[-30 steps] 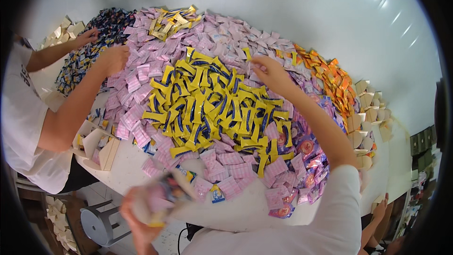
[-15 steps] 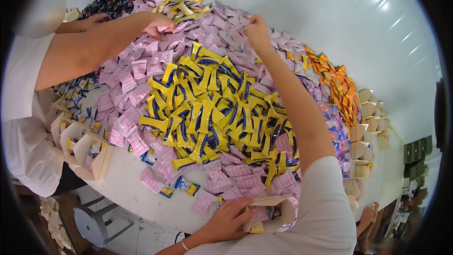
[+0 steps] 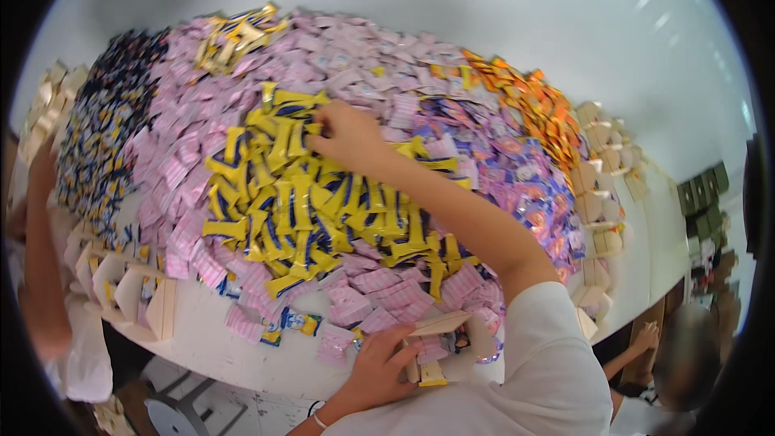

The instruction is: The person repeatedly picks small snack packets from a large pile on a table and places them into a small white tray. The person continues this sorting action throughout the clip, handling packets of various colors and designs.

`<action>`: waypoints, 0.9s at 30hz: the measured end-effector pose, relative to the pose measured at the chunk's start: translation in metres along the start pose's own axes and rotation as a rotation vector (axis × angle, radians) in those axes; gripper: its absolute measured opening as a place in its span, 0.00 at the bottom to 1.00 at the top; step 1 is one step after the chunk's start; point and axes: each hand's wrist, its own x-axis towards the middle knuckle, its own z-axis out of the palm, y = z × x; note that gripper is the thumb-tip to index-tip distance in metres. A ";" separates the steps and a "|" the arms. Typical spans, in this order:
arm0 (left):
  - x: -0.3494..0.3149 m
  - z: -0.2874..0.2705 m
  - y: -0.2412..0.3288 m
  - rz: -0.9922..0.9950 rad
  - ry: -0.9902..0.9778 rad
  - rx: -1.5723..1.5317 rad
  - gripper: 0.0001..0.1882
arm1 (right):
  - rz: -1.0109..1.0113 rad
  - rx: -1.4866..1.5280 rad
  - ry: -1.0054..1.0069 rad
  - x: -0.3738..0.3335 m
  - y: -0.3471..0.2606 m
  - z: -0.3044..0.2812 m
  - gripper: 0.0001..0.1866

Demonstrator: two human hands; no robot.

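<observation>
The person's left hand (image 3: 381,367) is gripping a small cream box (image 3: 444,324), its fingers closing on the wall; a pink packet (image 3: 433,347) is showing inside, right of that hand. Well ahead of it, the right hand (image 3: 349,136) is reaching into yellow-and-blue packets (image 3: 292,203), which are lying under and around its curled fingers; whether these are pinching one, the observer cannot tell. Purple packets (image 3: 534,186) are spreading to the right hand's right.
</observation>
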 end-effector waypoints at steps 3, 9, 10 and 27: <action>-0.001 0.002 -0.001 -0.010 0.011 0.000 0.35 | -0.088 0.420 0.168 0.003 -0.022 -0.012 0.13; -0.005 0.008 -0.005 -0.006 0.044 0.003 0.35 | -0.011 0.679 0.159 -0.032 -0.024 -0.051 0.16; -0.006 0.009 -0.007 0.001 0.055 0.006 0.36 | 0.073 0.679 0.126 -0.037 -0.011 -0.066 0.16; -0.005 0.012 -0.007 0.026 0.078 0.101 0.35 | 0.242 -1.143 0.002 -0.049 0.317 -0.233 0.09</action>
